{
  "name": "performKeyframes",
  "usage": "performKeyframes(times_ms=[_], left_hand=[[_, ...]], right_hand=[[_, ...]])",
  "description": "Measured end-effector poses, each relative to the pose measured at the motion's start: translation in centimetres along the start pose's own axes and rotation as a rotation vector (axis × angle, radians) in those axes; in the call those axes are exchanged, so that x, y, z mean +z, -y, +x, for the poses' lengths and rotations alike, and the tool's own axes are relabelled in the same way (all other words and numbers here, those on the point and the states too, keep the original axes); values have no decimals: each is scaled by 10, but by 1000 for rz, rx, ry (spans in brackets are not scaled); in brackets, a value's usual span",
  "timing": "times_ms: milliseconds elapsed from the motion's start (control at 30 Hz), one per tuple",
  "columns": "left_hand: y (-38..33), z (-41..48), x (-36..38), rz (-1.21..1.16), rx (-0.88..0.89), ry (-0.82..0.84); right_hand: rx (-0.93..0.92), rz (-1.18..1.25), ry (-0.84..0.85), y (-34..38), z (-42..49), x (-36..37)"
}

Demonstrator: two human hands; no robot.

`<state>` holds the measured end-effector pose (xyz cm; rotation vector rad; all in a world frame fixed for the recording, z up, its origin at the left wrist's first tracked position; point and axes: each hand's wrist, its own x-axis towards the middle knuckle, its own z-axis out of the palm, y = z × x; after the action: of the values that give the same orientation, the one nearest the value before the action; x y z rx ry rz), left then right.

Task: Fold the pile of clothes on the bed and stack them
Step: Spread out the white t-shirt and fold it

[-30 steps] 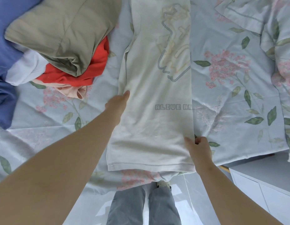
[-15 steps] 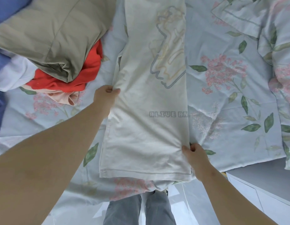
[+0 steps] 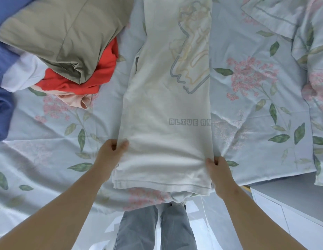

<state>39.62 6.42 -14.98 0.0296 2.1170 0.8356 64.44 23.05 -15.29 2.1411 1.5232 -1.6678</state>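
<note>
A cream T-shirt (image 3: pixel 166 105) with a line drawing and grey lettering lies on the bed as a long narrow strip, its hem toward me. My left hand (image 3: pixel 112 150) pinches its left edge a little above the hem. My right hand (image 3: pixel 217 166) pinches the right edge near the hem. To the left sits a pile of clothes (image 3: pixel 66 51): an olive garment on top, a red one (image 3: pixel 95 76) under it, with peach, white and blue pieces below.
The bed has a pale blue floral sheet (image 3: pixel 256 105). A matching floral pillow or duvet (image 3: pixel 310 42) is bunched at the right. A white cabinet (image 3: pixel 292 213) stands at the lower right beside the bed. My jeans-clad legs (image 3: pixel 155 228) stand at the bed's edge.
My left hand slid down the shirt's left edge toward the hem and closed on the fabric. My right hand kept its pinch on the right edge.
</note>
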Motion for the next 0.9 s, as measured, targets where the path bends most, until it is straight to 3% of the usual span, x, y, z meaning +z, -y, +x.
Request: performKeyframes(times_ms=[100, 300, 433, 600, 900], left_hand=[[10, -6, 1, 133, 7, 127], [14, -18, 1, 17, -4, 120], [7, -38, -8, -75, 47, -25], [-11, -92, -21, -145, 88, -45], [-12, -208, -45, -309, -78, 66]], right_hand=[[-25, 95, -11, 2, -1, 0], [-120, -49, 94, 8, -5, -5], [-108, 86, 82, 8, -24, -11], [-143, 201, 18, 16, -74, -31], [-13, 147, 153, -19, -174, -91]])
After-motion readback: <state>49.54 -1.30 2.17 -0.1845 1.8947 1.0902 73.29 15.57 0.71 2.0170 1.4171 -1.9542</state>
